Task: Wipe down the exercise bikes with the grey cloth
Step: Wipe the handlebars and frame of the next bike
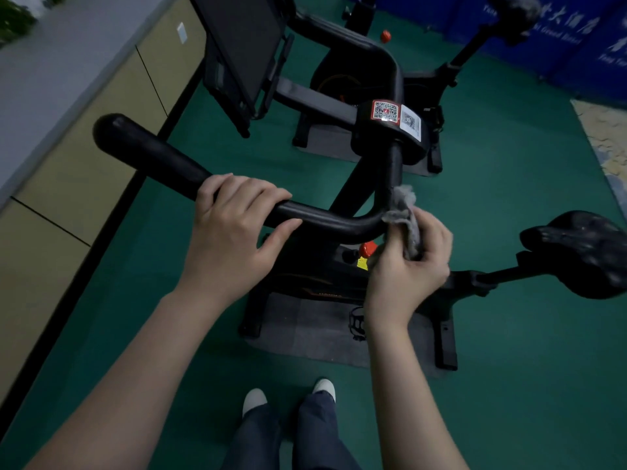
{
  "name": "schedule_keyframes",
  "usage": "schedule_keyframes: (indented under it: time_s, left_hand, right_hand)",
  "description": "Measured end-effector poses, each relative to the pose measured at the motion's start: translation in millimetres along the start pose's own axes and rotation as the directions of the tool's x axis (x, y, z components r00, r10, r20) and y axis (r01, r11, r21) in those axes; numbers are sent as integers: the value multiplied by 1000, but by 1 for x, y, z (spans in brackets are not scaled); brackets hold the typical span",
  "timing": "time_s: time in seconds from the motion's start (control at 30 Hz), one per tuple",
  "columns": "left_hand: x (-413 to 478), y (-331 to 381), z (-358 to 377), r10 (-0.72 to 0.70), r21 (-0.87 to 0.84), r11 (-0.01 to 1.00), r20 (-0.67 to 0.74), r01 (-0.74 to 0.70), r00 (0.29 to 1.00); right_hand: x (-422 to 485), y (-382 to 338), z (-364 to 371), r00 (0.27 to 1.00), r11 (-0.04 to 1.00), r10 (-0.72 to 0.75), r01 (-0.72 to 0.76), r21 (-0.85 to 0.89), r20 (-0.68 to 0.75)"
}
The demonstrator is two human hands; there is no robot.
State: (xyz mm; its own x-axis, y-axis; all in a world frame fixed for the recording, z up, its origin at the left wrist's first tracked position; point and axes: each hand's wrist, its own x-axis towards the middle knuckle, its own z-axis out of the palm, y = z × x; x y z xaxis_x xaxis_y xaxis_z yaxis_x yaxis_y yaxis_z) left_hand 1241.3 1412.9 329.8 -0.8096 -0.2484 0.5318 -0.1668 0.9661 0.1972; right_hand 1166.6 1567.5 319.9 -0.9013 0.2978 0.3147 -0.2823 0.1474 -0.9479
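A black exercise bike stands in front of me, its curved handlebar [152, 157] running from upper left to centre. My left hand [234, 228] grips the handlebar near its bend. My right hand [407, 262] holds the bunched grey cloth [403, 212] and presses it against the bar's right bend, just below the stem. The stem clamp [390, 130] carries QR-code stickers. The bike's black saddle [576, 252] sticks out at the right. A second black bike [353, 62] with a dark screen [241, 45] stands behind.
Each bike rests on a grey mat [305, 334] on green floor. A beige-panelled wall [68, 164] runs along the left. Blue banners [543, 32] line the back right. My feet in white shoes [254, 400] are below the handlebar.
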Motion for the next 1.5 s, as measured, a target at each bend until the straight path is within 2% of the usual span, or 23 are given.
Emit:
schedule_keyframes:
  time_s: [0.07,0.13,0.2,0.27,0.37,0.47,0.67,0.8,0.87,0.97,1.03,1.13,1.23,1.33,1.4,1.5]
  left_hand:
    - [0,0,1,0,3,1000,-6,0,1000]
    - [-1,0,1,0,5,1000,-12,0,1000]
    - [0,0,2,3,1,1000,-16,-3,1000]
    - [0,0,2,5,-2,1000,-19,-5,1000]
    - [0,0,2,2,-9,1000,-20,-2,1000]
    - [0,0,2,2,-5,1000,-18,-2,1000]
    - [0,0,2,-1,17,1000,-12,1,1000]
    - [0,1,1,-7,24,1000,-1,7,1000]
    - [0,2,1,-13,24,1000,2,13,1000]
    - [0,3,0,-27,18,999,2,27,1000]
    - [0,4,0,-37,25,999,3,37,999]
    - [0,6,0,-44,34,998,9,44,999]
    - [1,7,-1,-52,36,998,13,52,999]
    - [1,8,-2,-54,39,998,16,54,998]
    - [2,9,-4,-58,32,998,22,58,998]
    - [2,11,-5,-66,31,997,27,65,997]
  right_hand:
    - [-3,1,0,977,975,-189,198,-99,96]
    - [-8,2,-4,902,907,-357,397,-142,245]
    - [-2,4,-11,804,834,-448,534,-142,390]
    - [17,3,-14,728,786,-473,603,-135,496]
    - [45,-2,-12,650,744,-430,648,-163,626]
    - [56,-9,-4,540,724,-348,674,-146,766]
    - [77,-28,14,359,787,-166,610,-97,918]
    - [100,-34,24,110,706,-34,706,-54,993]
    - [116,-37,25,24,651,9,758,-24,1000]
    - [121,-39,28,-18,588,11,809,8,1000]
    - [116,-41,31,-49,616,40,787,14,998]
    - [116,-49,41,-106,648,174,761,-33,979]
    - [116,-53,57,-162,577,284,816,-34,945]
    - [117,-54,64,-226,495,335,868,33,915]
    - [123,-58,61,-235,499,325,865,45,916]
    - [131,-55,52,-205,539,249,842,41,946]
